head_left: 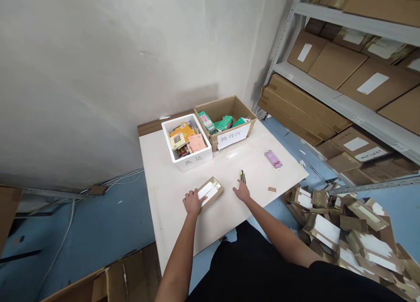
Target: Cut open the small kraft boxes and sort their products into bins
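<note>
A small brown cardboard parcel [214,199] with a white label and shiny tape lies on the white table. My left hand [194,201] is closed over its left end, thumb across the label. Just past my right hand [242,191] a black and yellow utility knife [243,176] points away from me. The thumb of that hand stands apart from its fingers, which are right by the knife's near end. Whether they touch it is hard to see.
Behind are a white foam box [193,163] of booklets and a cardboard box [215,141] with green packs. A blurred pink item [273,159] and a cardboard scrap [272,189] lie right. Opened cartons [326,230] heap beside the table, below loaded shelves [344,103].
</note>
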{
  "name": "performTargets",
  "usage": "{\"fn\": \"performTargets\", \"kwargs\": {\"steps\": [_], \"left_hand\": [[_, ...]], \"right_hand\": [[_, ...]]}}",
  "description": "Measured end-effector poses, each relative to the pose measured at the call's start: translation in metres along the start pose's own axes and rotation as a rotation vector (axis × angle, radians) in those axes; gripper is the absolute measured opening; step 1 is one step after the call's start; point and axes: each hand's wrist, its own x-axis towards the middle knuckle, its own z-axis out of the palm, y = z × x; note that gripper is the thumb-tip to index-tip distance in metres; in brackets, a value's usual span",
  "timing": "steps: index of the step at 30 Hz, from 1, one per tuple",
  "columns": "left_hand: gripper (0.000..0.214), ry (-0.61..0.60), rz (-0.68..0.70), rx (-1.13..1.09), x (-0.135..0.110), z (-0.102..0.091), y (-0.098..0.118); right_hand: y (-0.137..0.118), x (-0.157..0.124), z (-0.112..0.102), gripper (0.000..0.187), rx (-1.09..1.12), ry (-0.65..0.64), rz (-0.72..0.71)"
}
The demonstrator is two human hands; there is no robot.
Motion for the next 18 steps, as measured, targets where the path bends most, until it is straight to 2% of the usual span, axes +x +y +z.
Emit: {"fn": "performTargets", "kwargs": {"steps": [3, 7, 10, 14, 18], "left_hand": [[0.067, 0.028, -0.052, -0.002, -0.008, 0.010, 0.009], [0.066, 0.055, -0.070, -0.020, -0.020, 0.020, 0.023], [0.067, 0.092, -0.062, -0.047, -0.029, 0.024, 0.034], [0.063, 0.033, -0.095, -0.124, -0.030, 0.017, 0.034], [0.065, -0.087, -0.073, -0.326, -0.024, 0.005, 0.012]], "right_hand": [[-0.030, -0.025, 0.035, 0.064, -0.042, 0.029, -0.112], [-0.064, -0.039, 0.064, 0.077, 0.088, -0.143, -0.103], [-0.078, -0.040, 0.077, 0.090, 0.115, -0.186, -0.063], [-0.077, -0.030, 0.073, 0.097, 0.072, -0.212, -0.042], [-0.067, -0.013, 0.048, 0.101, 0.071, -0.265, -0.085]]}}
